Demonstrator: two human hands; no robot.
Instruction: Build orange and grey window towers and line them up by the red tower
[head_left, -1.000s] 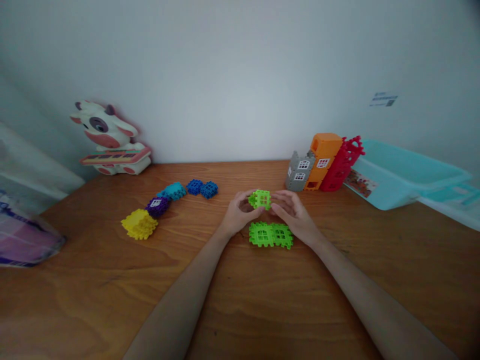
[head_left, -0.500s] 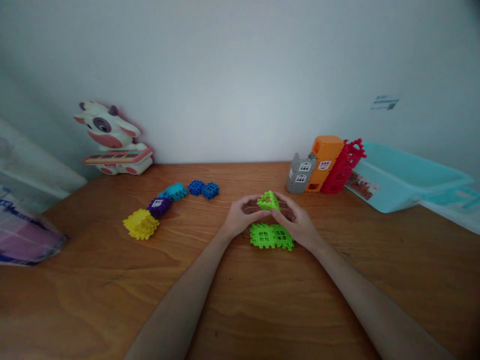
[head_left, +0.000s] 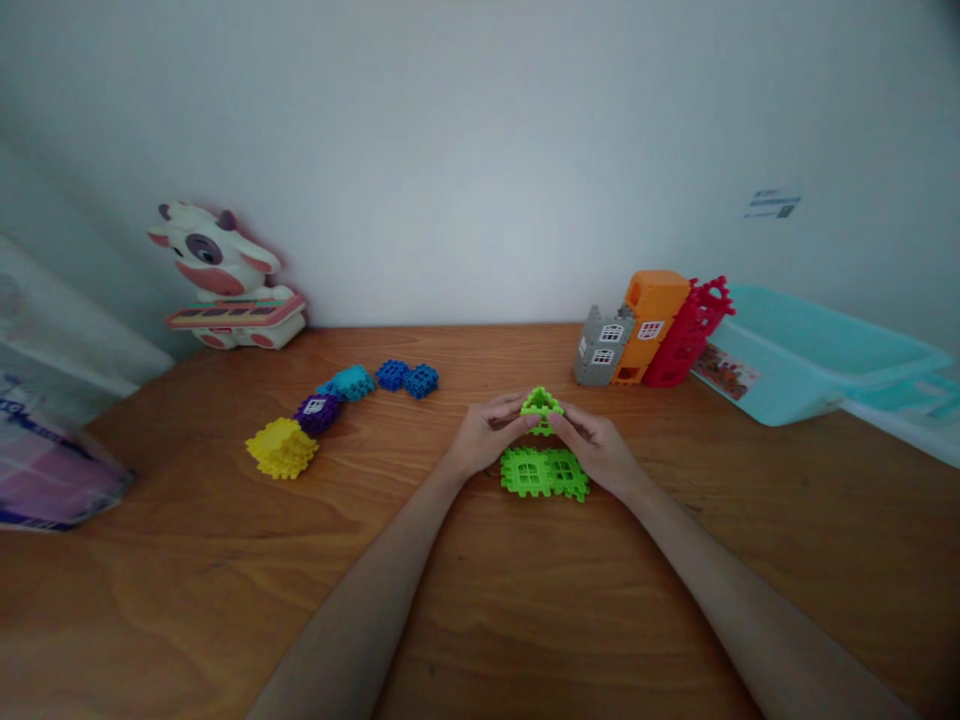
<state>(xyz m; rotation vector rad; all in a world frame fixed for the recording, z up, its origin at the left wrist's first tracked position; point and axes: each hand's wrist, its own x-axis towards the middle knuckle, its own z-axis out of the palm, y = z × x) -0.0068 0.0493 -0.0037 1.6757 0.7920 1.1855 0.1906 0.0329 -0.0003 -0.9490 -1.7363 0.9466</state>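
Note:
A lime-green triangular block piece (head_left: pixel 541 408), built from interlocking toothed plates, is held up between both hands. My left hand (head_left: pixel 486 438) grips its left side, thumb at the front. My right hand (head_left: pixel 595 448) closes on the right side, its thumb against the front plate too. The fingers behind the piece are partly hidden. Just below, on the table, lie flat green window panels (head_left: pixel 529 473) with toothed edges, two of them side by side and apparently joined.
On the left are yellow toothed plates (head_left: pixel 283 448), purple ones (head_left: pixel 318 412), light-blue ones (head_left: pixel 351 383) and blue ones (head_left: pixel 421 380). A cow keyboard toy (head_left: pixel 225 285) stands behind. At right, a grey, orange and red block structure (head_left: pixel 637 330) stands beside a turquoise bin (head_left: pixel 810 360).
Between my hands, the green triangular piece has turned so that its front faces me more squarely. My hands have shifted only slightly; the panels on the table stay put.

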